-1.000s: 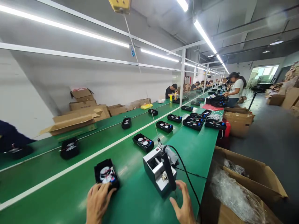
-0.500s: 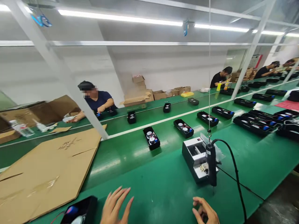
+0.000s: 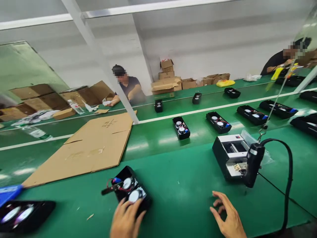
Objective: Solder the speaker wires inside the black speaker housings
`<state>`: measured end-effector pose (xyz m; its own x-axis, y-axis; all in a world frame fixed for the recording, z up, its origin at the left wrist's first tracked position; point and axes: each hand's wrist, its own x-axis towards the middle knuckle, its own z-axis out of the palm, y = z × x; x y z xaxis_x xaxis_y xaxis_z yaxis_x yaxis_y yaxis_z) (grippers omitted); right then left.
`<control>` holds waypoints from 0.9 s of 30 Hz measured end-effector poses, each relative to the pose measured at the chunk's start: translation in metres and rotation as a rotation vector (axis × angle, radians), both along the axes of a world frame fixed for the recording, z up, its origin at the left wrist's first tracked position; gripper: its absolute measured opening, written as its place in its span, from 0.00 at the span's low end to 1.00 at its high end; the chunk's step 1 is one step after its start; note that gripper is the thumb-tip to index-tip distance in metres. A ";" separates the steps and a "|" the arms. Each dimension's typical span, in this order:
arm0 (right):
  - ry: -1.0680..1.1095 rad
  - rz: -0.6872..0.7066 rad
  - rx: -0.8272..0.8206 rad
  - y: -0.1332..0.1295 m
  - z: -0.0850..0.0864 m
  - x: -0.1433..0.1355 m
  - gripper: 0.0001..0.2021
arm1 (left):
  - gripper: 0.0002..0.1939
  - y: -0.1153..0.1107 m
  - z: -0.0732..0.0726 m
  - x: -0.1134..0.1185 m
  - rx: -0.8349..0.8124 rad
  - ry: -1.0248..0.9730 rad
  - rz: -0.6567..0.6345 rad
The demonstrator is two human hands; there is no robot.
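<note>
A black speaker housing (image 3: 146,199) lies on the green bench in front of me, with two round white-centred speakers, a blue part and red wires inside. My left hand (image 3: 127,215) reaches over its near end, fingers stretched out and touching or just above the nearer speaker; contact is hard to tell. A small dark strip (image 3: 107,190) on red wires hangs over the housing's left side. My right hand (image 3: 226,215) hovers over the bench, fingers curved and apart, holding nothing. Beyond it, a black electric screwdriver (image 3: 254,165) hangs from a cord beside a black-and-white screw feeder (image 3: 220,158).
A flat cardboard sheet (image 3: 99,142) lies at left. Another speaker housing (image 3: 42,215) and a blue object (image 3: 10,193) are at the near left. Several housings stand along the conveyor (image 3: 148,132). Two people sit across it. The screwdriver's thick cable (image 3: 289,175) loops down at right.
The view has swung left and down, bringing more of the near bench in. My left hand has moved left over the near end of the housing. My right hand stays open.
</note>
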<state>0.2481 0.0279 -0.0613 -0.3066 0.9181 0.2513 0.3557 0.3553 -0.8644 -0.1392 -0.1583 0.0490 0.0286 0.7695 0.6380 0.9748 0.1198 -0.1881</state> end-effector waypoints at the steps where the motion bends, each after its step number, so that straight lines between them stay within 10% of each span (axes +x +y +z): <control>1: -0.027 0.050 -0.007 -0.009 0.003 -0.008 0.25 | 0.12 0.019 -0.002 0.025 0.029 -0.050 0.013; 6: -0.042 0.258 0.095 -0.055 0.005 -0.059 0.54 | 0.08 0.101 -0.005 0.157 0.078 -0.392 0.012; 10: -0.021 0.181 0.093 -0.045 0.000 -0.062 0.54 | 0.07 0.109 0.011 0.199 -0.006 -0.601 -0.247; 14: -0.110 0.324 0.005 0.008 0.018 -0.016 0.59 | 0.09 0.088 0.025 0.175 0.117 -0.639 -0.513; 20: -0.239 0.468 -0.118 0.075 0.065 0.057 0.58 | 0.05 0.067 0.018 0.113 0.119 -0.634 -0.333; 27: -0.163 0.193 0.235 0.031 0.099 0.045 0.24 | 0.03 0.065 -0.002 0.104 0.059 -0.667 -0.330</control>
<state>0.2927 0.0586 0.0375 -0.5227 0.7620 0.3823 0.3895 0.6123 -0.6880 -0.0350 -0.0929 0.0475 -0.1554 0.7517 0.6409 0.8668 -0.2074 0.4534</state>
